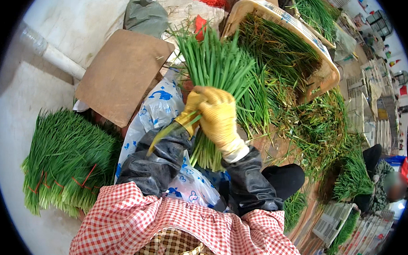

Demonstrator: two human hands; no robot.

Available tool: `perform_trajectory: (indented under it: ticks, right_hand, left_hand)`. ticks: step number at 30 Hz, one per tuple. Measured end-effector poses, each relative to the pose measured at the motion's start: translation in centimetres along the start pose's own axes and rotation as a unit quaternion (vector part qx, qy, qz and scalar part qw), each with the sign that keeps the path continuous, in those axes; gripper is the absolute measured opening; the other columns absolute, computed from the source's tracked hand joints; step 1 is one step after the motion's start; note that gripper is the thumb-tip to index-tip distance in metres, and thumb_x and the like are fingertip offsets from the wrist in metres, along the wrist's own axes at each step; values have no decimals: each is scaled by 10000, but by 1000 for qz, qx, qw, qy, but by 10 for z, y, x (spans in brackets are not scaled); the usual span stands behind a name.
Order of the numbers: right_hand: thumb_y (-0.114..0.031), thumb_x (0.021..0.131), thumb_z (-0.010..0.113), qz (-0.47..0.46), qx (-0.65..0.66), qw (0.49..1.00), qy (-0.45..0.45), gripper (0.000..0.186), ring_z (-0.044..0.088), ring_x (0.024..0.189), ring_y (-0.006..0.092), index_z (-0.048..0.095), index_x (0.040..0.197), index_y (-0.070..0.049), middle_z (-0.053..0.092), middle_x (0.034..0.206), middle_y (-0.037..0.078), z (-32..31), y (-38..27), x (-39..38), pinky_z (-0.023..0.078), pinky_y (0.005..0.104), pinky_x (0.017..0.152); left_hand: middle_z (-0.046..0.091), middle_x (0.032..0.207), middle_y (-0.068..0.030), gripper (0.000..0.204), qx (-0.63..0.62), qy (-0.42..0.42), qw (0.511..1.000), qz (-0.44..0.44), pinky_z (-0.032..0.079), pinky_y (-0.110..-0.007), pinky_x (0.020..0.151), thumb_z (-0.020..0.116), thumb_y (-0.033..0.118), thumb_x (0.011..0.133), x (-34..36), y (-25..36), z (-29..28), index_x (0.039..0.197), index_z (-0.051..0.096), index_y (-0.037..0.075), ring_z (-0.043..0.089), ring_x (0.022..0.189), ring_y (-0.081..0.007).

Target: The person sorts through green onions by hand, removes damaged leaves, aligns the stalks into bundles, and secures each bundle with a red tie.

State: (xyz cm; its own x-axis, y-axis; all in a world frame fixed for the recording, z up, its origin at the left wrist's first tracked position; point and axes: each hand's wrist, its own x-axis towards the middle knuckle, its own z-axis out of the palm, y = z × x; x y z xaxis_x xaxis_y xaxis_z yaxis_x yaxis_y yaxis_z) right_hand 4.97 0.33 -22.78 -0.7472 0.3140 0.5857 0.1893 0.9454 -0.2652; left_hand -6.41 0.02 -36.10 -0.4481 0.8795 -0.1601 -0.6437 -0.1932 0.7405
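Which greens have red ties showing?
The neat stack at far left: red ties cross its lower part. I see none on the held bunch or the loose heap at right.

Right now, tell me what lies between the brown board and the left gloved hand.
In the head view, blue-printed white plastic lies between the brown board and the left hand.

We seem to be in a produce-packing workshop. Around us are tied greens [68,155], stacked crates [367,235] and trimmings [322,128] strewn over the floor [282,151], and a co-worker [380,181] sits to our right.
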Motion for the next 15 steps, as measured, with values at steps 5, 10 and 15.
perform_trajectory:
  ticks: [5,10,15]
  right_hand:
    - [-2,605,635,50,99,993,30,151,534,1072,281,603,741,-61,596,1153,68,-8,5,-2,425,417,892]
    - [29,698,666,277,424,849,151,110,574,976,220,574,739,-14,592,1152,142,-11,20,-21,467,281,822]
    - [39,771,670,431,560,674,215,104,523,1064,172,605,839,-5,546,1212,143,-28,40,-46,468,289,828]
  left_hand:
    - [624,934,-34,185,148,-69,987,-4,506,-258,615,562,-57,806,-13,1,-13,979,598,0,612,763,-131]
    - [648,868,-62,256,38,72,985,-152,523,-300,670,691,159,788,-30,48,47,992,640,13,624,751,-174]
    - [657,919,-64,270,82,63,990,-95,507,-315,758,683,144,787,-25,37,44,1020,642,16,621,840,-173]
